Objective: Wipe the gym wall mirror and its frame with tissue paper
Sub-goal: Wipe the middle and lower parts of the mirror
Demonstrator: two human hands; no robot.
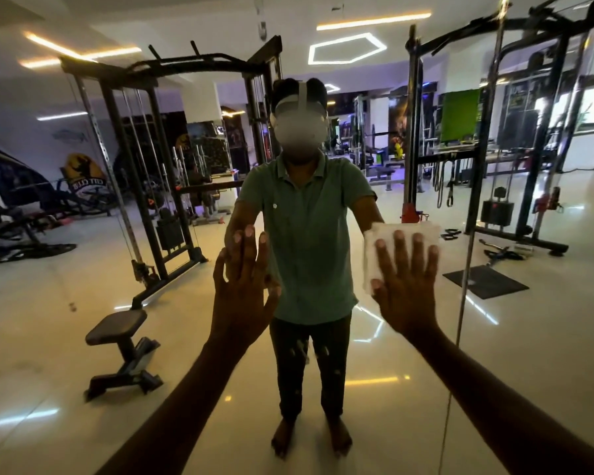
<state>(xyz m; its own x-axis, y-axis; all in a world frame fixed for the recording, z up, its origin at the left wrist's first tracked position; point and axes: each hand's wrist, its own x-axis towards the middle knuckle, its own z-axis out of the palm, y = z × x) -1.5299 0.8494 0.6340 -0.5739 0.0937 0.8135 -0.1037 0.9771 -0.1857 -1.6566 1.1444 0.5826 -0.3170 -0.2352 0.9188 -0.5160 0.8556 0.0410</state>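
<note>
Gym mirror [83,269] fills our view, reflecting racks and a bench. Our right hand [403,286] presses the tissue paper [402,231] flat with spread fingers; our left hand [244,289] rests open on glass. We judge the bare left palm may smear prints, and uneven pressure may bunch the tissue.

Tissue paper [396,250] between right hand [403,286] and mirror [528,354]

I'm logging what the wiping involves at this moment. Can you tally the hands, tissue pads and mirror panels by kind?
Hands: 2, left hand flat on the glass, right hand pressing the tissue
Tissue pads: 1, white tissue paper
Mirror panels: 2, split by the vertical seam
Total: 5
</note>
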